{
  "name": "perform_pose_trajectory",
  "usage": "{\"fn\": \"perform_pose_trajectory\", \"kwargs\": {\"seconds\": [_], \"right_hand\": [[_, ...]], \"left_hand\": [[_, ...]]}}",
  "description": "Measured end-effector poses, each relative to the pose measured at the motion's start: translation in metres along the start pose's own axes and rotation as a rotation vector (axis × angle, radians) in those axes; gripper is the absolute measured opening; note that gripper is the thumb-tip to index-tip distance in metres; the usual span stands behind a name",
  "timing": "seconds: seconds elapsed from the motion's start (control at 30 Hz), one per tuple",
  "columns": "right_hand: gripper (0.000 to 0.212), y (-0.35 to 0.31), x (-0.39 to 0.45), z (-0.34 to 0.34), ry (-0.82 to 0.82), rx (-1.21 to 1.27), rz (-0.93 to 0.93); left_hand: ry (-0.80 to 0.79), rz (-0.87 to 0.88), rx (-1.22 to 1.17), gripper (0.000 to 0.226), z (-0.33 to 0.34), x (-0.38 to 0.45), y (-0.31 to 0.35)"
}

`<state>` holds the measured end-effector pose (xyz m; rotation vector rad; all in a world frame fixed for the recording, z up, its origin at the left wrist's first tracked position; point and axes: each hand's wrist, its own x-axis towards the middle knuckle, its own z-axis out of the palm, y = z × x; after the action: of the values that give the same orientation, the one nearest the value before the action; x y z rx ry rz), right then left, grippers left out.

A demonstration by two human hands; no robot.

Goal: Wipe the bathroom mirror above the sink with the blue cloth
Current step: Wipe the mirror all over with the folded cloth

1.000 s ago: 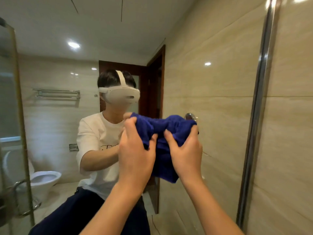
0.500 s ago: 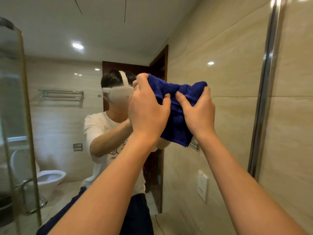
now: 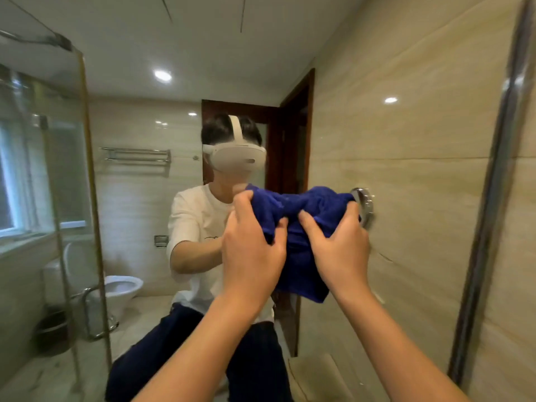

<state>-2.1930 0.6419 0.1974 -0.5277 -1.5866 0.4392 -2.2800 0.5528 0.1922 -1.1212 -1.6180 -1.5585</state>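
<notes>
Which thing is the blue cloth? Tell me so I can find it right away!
Look at the big mirror, near its middle. Both hands, the left hand and right hand, press a bunched cloth against the glass. That blue cloth is the only deep blue, soft, crumpled thing among pale tiles.

Your 2 hands are raised side by side against the mirror (image 3: 406, 126), left hand (image 3: 252, 253) left of right hand (image 3: 339, 250), with the cloth (image 3: 301, 227) between them and the glass. The mirror's frame (image 3: 487, 216) runs down your right. In the reflection, a toilet (image 3: 121, 285) sits low on the left, a towel rack (image 3: 136, 156) above it.
</notes>
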Motion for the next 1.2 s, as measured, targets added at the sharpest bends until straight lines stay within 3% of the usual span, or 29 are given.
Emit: {"fn": "perform_pose_trajectory", "kwargs": {"seconds": [0.27, 0.6, 0.73, 1.0, 1.2], "right_hand": [[0.049, -0.098, 0.064, 0.040, 0.021, 0.006, -0.112], [0.049, -0.055, -0.061, 0.065, -0.078, -0.081, -0.179], [0.044, -0.090, -0.030, 0.069, -0.130, -0.042, -0.169], [0.050, -0.189, 0.067, 0.097, -0.050, 0.005, -0.210], [0.043, -0.159, -0.005, 0.116, -0.019, 0.015, -0.232]], "left_hand": [[0.157, 0.077, 0.027, 0.048, -0.061, 0.104, 0.012], [0.132, -0.133, 0.039, 0.048, -0.082, -0.019, -0.058], [0.152, -0.090, 0.067, 0.045, -0.102, 0.024, -0.048], [0.231, 0.007, 0.059, 0.044, -0.150, 0.154, -0.016], [0.269, -0.034, 0.027, 0.040, -0.151, 0.088, -0.056]]}}
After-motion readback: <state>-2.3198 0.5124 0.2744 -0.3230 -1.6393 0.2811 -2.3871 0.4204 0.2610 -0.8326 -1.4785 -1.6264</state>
